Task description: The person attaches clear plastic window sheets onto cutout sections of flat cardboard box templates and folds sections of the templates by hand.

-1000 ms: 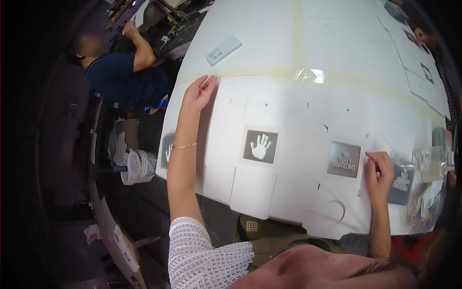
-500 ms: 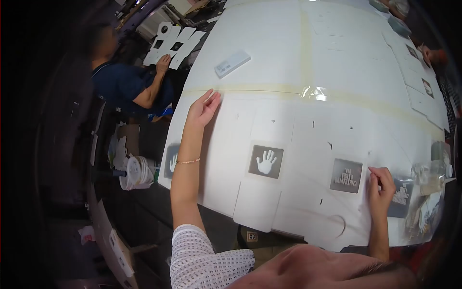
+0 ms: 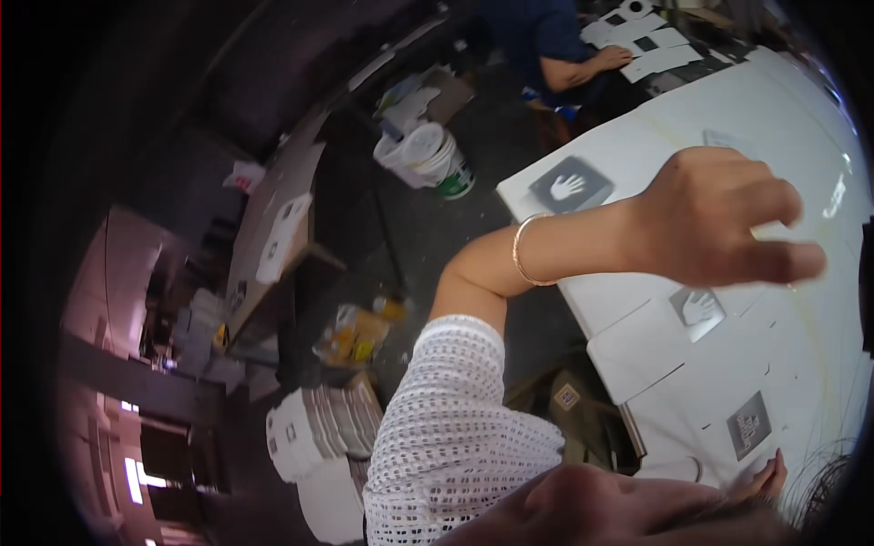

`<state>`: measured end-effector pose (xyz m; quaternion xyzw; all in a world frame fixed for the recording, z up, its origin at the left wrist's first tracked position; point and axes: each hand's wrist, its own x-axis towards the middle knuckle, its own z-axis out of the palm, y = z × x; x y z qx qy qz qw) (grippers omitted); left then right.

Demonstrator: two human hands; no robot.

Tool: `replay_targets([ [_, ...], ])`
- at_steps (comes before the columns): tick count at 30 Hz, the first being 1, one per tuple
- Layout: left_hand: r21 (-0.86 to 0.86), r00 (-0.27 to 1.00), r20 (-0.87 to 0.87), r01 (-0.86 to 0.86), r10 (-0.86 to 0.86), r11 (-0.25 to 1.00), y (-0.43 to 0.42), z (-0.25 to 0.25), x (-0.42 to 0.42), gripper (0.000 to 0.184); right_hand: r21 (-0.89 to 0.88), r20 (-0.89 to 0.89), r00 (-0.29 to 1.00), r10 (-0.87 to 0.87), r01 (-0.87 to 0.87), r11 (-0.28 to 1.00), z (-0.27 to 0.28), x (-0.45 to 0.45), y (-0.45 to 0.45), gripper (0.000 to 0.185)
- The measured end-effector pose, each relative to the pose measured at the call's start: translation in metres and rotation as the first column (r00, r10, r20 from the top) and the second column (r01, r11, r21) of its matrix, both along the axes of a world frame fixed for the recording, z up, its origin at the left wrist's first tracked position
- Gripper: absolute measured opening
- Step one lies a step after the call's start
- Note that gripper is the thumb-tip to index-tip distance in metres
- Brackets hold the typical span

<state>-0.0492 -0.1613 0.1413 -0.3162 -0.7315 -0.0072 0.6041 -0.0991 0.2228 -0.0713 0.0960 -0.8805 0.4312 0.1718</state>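
Note:
My left hand (image 3: 728, 218) is raised over the table, slightly blurred, with thumb and fingers bent but apart and nothing seen between them. Below its wrist is a dark square with a white handprint (image 3: 699, 314) on a white card sheet (image 3: 637, 344). Another dark handprint plate (image 3: 572, 185) lies near the table corner, beyond my forearm. At the lower right, my right hand (image 3: 767, 478) is partly hidden by my head; its visible fingers are extended beside a dark square with raised-looking lettering (image 3: 750, 426).
A person in a dark blue shirt (image 3: 537, 36) handles white card pieces (image 3: 651, 45) beyond the table (image 3: 774, 91). White buckets (image 3: 428, 150) stand on the dark floor. Stacked card sheets (image 3: 332, 423) are at the lower left, near a side table (image 3: 273, 246).
The view has swung left. My left hand has lifted from the sheet's far edge and now appears larger, close to the camera. My right hand stays by the lettered square.

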Motion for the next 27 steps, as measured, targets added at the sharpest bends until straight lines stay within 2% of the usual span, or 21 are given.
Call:
replay_targets([
  [2,0.059,0.987,-0.159,0.011,-0.001,0.998,0.009,0.009,0.017,0.016,-0.007,-0.018,0.999,0.034,-0.034,0.999,0.002,0.004,-0.002,0.020],
  [3,0.095,0.971,-0.237,0.034,-0.010,0.995,0.014,0.012,0.017,0.023,-0.031,-0.029,0.999,0.037,-0.038,0.999,-0.001,0.001,0.001,0.020],
  [4,0.107,0.975,-0.216,-0.030,0.053,0.994,0.014,0.015,0.030,0.024,-0.026,-0.031,0.999,0.026,-0.027,0.999,-0.003,0.001,0.001,0.020],
  [5,-0.018,0.979,-0.194,-0.061,0.056,0.998,0.010,0.027,0.049,0.022,-0.002,-0.031,0.998,0.046,-0.046,0.999,-0.005,0.001,0.005,0.020],
  [6,-0.004,0.981,-0.191,-0.032,0.031,0.999,0.014,0.028,0.041,0.022,0.030,-0.026,0.998,0.055,-0.054,0.998,-0.007,-0.005,0.009,0.020],
  [7,-0.116,0.990,-0.094,-0.111,0.101,0.987,0.003,0.045,0.058,0.023,0.048,-0.015,0.996,0.087,-0.086,0.995,-0.011,-0.006,0.018,0.021],
  [8,-0.229,0.987,-0.008,-0.156,0.159,0.961,-0.002,0.058,0.074,0.025,0.002,-0.016,0.999,0.030,-0.030,1.000,-0.008,-0.002,0.012,0.021],
  [9,-0.334,0.978,0.063,-0.168,0.199,0.928,-0.010,0.068,0.085,0.027,0.131,-0.145,0.987,0.063,-0.044,0.990,0.002,0.000,0.008,0.021],
  [11,-0.511,0.949,0.171,-0.146,0.266,0.847,0.066,0.053,0.125,0.031,0.055,-0.095,0.995,0.006,-0.001,0.998,0.012,0.008,-0.003,0.021],
  [12,-0.610,0.930,0.192,-0.138,0.314,0.781,0.012,0.073,0.142,0.034,0.048,-0.083,0.997,0.007,-0.003,0.999,0.007,0.005,0.000,0.019],
  [13,-0.703,0.907,0.198,-0.133,0.372,0.698,0.027,0.073,0.114,0.036,0.039,-0.079,0.997,-0.001,0.004,0.999,0.010,0.009,0.000,0.018],
  [14,-0.591,0.967,-0.003,-0.208,0.255,0.779,0.028,0.053,0.108,0.029,0.013,-0.078,0.997,0.005,-0.004,1.000,0.012,0.011,-0.005,0.017],
  [16,-0.678,0.908,0.220,-0.121,0.357,0.725,0.022,0.072,0.124,0.022,0.012,-0.141,0.986,0.089,-0.088,0.996,0.009,0.010,0.000,0.017],
  [17,-0.669,0.920,0.229,-0.090,0.320,0.738,0.030,0.066,0.118,0.022,0.025,-0.135,0.989,0.054,-0.051,0.998,0.013,0.003,-0.004,0.017],
  [19,-0.516,0.856,0.188,-0.331,0.481,0.790,0.050,0.059,0.123,0.018,-0.032,-0.073,0.994,0.079,-0.081,0.996,0.018,0.010,-0.010,0.017],
  [20,-0.518,0.858,0.191,-0.324,0.476,0.792,0.044,0.060,0.119,0.018,-0.034,-0.069,0.995,0.072,-0.075,0.997,0.019,0.011,-0.010,0.017],
  [22,-0.592,0.920,0.195,-0.166,0.339,0.788,0.031,0.061,0.108,0.025,-0.051,-0.112,0.991,0.067,-0.073,0.996,0.019,0.008,-0.008,0.018],
  [23,-0.591,0.920,0.193,-0.168,0.340,0.789,0.044,0.064,0.121,0.025,-0.049,-0.115,0.991,0.068,-0.074,0.996,0.019,0.007,-0.006,0.018],
  [24,-0.526,0.670,0.440,-0.348,0.598,0.776,0.074,0.074,0.138,0.032,-0.042,-0.126,0.990,0.066,-0.072,0.997,0.017,0.008,-0.005,0.018],
  [25,-0.506,0.300,0.648,-0.519,0.701,0.689,0.098,0.082,0.146,0.040,-0.033,-0.138,0.988,0.065,-0.071,0.997,0.017,0.007,-0.005,0.019],
  [27,-0.471,0.269,0.687,-0.542,0.675,0.696,0.130,0.092,0.128,0.044,-0.023,-0.160,0.984,0.075,-0.079,0.997,0.019,0.007,-0.005,0.019],
])
